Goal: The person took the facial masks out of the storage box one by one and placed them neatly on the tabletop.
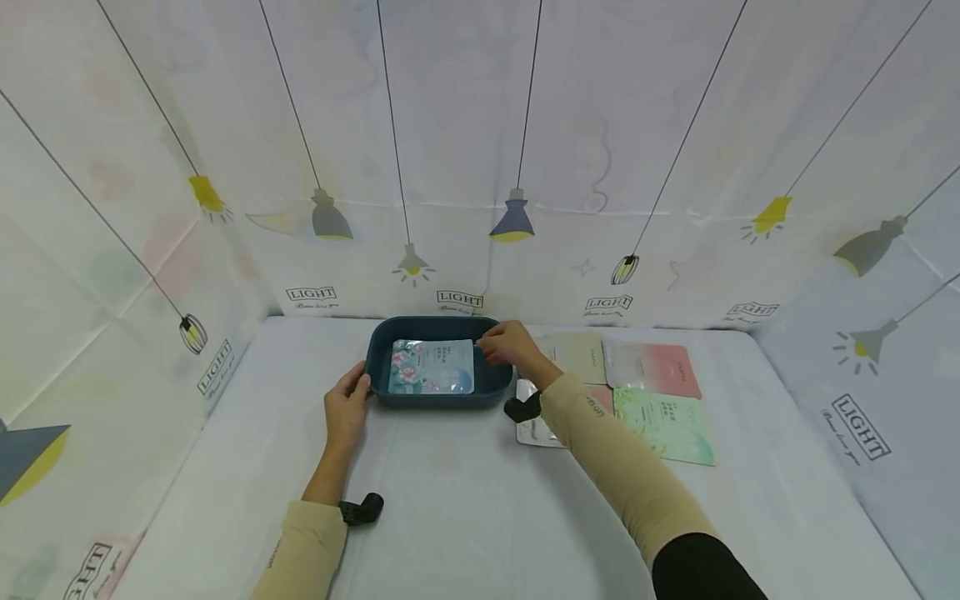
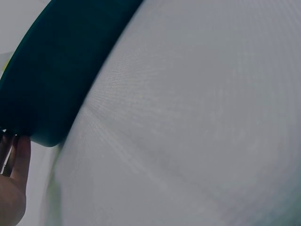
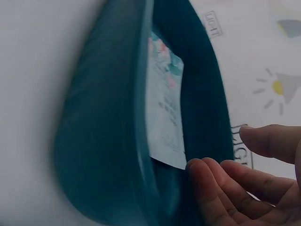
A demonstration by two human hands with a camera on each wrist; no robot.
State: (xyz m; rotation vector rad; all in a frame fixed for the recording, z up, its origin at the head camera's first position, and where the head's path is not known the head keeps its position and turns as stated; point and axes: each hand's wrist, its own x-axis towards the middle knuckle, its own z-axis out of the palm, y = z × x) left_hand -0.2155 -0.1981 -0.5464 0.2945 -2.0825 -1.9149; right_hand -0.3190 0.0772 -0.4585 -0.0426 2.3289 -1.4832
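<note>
A dark teal plastic basin sits at the back of the table, with a flat packet, much like a sheet-mask sachet, lying inside. Pink flowers and small print cover its pale blue front. At the basin's left end, my left hand touches the outer wall; in the left wrist view its straight fingers rest on that side. My right hand hovers over the basin's right part, just beyond the packet's right edge. The right wrist view has its thumb apart from the fingers, with nothing between them.
Right of the basin lie several similar flat packets: a cream one, a pink and white one, a green one and others partly behind my right forearm. A curtain printed with lamps encloses the table's back and sides.
</note>
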